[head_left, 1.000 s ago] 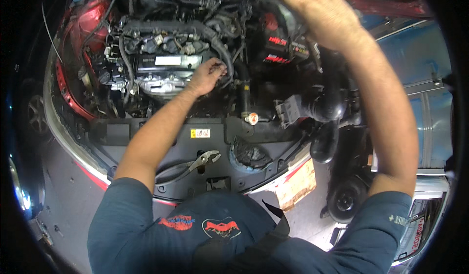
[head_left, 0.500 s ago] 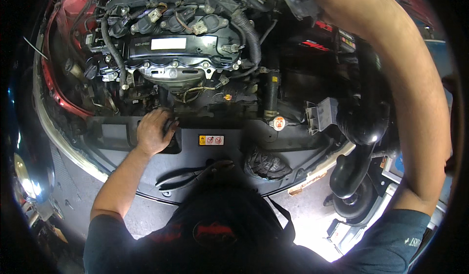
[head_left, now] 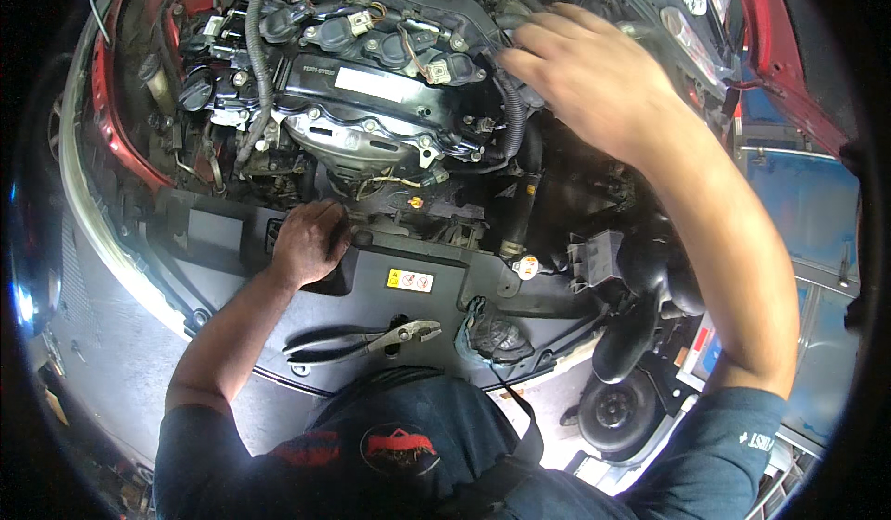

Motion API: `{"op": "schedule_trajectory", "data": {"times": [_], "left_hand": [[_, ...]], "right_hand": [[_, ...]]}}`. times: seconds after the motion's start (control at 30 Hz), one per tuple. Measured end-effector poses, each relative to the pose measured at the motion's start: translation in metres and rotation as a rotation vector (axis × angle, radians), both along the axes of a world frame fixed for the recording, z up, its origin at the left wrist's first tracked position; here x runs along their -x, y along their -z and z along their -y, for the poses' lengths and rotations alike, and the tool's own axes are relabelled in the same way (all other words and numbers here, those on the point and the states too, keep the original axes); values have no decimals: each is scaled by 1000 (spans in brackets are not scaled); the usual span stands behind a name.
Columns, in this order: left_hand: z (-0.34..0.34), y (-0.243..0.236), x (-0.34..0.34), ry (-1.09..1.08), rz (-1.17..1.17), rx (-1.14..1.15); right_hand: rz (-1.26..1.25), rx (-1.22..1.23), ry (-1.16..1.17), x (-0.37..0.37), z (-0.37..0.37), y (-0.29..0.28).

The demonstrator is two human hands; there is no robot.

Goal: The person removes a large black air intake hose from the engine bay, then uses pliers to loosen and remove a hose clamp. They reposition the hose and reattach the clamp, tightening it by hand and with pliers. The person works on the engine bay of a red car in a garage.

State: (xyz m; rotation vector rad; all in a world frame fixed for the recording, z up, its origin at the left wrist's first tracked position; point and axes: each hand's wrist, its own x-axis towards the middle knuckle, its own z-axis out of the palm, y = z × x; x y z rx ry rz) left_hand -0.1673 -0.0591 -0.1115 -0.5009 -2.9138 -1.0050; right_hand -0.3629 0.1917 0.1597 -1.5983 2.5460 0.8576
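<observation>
My left hand [head_left: 314, 242] rests at the front of the engine bay, its fingers curled over the inner edge of the black plastic radiator cover [head_left: 445, 281]. My right hand [head_left: 599, 89] hovers above the right end of the engine [head_left: 371, 89], beside a corrugated hose [head_left: 512, 116]. Its fingers are partly bent but apart, with nothing visible in them. Slip-joint pliers [head_left: 364, 341] lie on the cover, jaws toward the right. A crumpled dark plastic bundle [head_left: 498, 333] sits right of them.
A radiator cap [head_left: 526, 267] and a grey plastic box [head_left: 596, 258] stand right of the cover. Beyond them is a black air duct [head_left: 624, 339]. Red bodywork [head_left: 775, 42] borders the bay, and a blue cabinet [head_left: 803, 209] stands at the right.
My right hand has come into view and moved left over the engine's right end. The black item with red markings under that forearm no longer shows. My left hand stays at the cover.
</observation>
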Motion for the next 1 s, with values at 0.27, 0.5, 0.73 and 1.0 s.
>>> {"op": "schedule_trajectory", "data": {"times": [0.27,0.5,0.73,1.0], "left_hand": [[2,-1,0,16,126,-24],[3,0,0,8,37,-109],[-8,-26,-29,-16,-106,-302],[-57,-78,-148,166,-57,-502]], "right_hand": [[-78,629,800,-144,-159,-78],[-311,1155,1455,-387,-254,3],[391,631,2170,-660,-274,167],[1046,570,2427,-830,-235,290]]}}
